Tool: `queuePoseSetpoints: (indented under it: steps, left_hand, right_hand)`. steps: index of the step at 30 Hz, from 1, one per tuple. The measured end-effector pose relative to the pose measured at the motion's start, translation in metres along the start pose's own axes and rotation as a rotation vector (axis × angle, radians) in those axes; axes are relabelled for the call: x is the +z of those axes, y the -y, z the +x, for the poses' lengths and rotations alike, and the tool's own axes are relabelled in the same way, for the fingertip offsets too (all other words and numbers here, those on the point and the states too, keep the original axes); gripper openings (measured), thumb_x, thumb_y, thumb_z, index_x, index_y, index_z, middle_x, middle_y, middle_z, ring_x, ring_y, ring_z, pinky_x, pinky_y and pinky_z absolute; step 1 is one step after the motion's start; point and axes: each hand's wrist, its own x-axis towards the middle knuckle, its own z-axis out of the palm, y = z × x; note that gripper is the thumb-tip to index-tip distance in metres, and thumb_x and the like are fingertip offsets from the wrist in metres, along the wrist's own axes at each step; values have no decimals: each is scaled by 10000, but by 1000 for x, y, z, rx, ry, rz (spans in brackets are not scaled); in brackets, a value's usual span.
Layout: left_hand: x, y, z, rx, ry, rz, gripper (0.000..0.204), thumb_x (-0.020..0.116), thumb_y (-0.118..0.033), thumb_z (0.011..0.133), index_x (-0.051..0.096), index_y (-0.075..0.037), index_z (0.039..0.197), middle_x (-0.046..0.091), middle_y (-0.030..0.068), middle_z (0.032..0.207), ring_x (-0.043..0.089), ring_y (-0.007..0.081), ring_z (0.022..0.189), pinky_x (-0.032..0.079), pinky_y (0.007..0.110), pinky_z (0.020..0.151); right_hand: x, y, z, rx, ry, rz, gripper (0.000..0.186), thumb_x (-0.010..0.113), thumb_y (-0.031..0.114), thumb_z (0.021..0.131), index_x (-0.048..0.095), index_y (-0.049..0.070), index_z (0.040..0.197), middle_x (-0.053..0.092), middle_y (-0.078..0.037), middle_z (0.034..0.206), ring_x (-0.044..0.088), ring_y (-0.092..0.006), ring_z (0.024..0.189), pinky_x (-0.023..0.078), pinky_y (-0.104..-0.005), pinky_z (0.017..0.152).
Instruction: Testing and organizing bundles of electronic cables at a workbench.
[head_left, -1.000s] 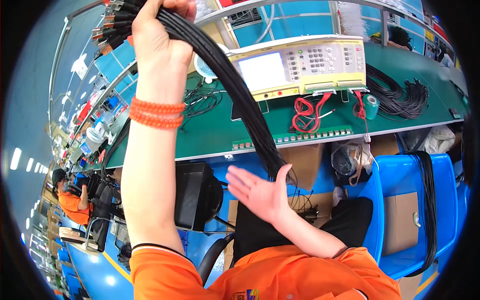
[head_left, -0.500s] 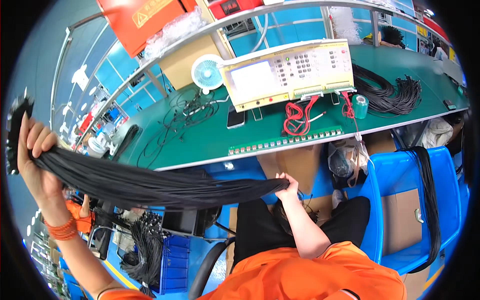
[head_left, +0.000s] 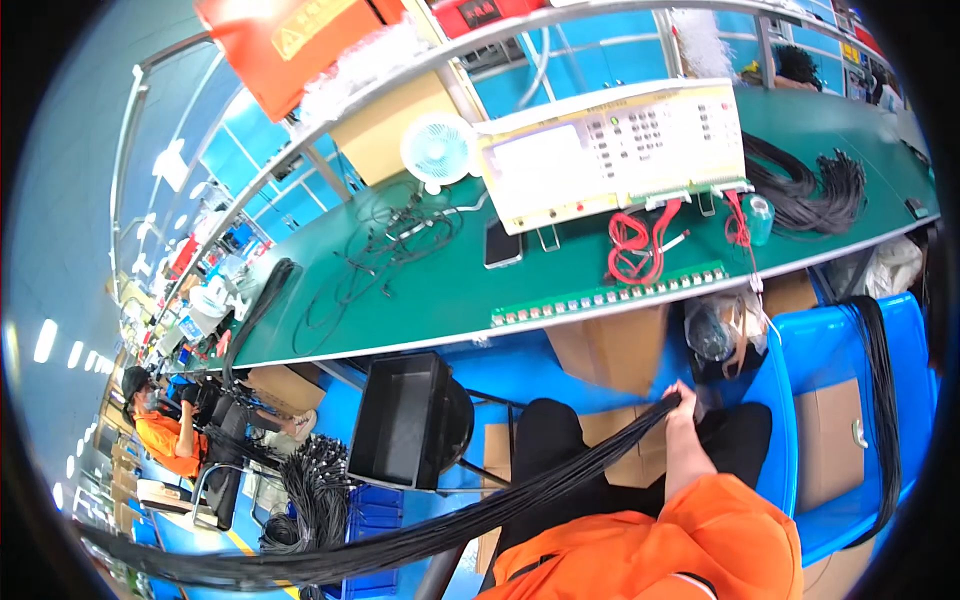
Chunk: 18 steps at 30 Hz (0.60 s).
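Observation:
A long bundle of black cables (head_left: 545, 486) stretches across my lap, from the lower left rim of the picture up to my right hand (head_left: 683, 404). The fingers of that hand are wrapped round the bundle's right end, above my right thigh. My left hand is out of the picture. The far left end of the bundle runs into the dark rim, so what holds it there is hidden.
Ahead, the green bench (head_left: 420, 300) carries a cream tester (head_left: 615, 160), a fan (head_left: 438, 150), a phone (head_left: 503, 245) and a connector strip (head_left: 610, 297). A blue bin (head_left: 780, 430) with cables over its rim stands right. A black tub (head_left: 395, 420) and a seated co-worker (head_left: 165, 440) are left.
The left end of the cable bundle has swung down to the lower left rim, and my left hand has left the picture. My right hand keeps its grip, now farther right in the picture.

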Motion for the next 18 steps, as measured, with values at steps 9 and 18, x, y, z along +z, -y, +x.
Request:
queuePoseSetpoints:
  steps: [9,18]
  left_hand:
    - [222,-60,-126,-421,712,-254,220,563,-90,779,608,35,953,554,113,799,516,213,733,433,326,705]
    - [221,-79,-121,-524,731,-439,196,528,-71,817,583,38,971,499,72,766,472,149,684,407,270,662]
  right_hand:
    - [37,109,-9,-121,238,-235,134,678,140,752,571,60,753,555,-25,644,544,-139,553,496,-240,551]
    - [67,144,-63,-76,383,-225,134,601,151,794,537,58,722,512,-25,582,505,-140,504,450,-266,479]
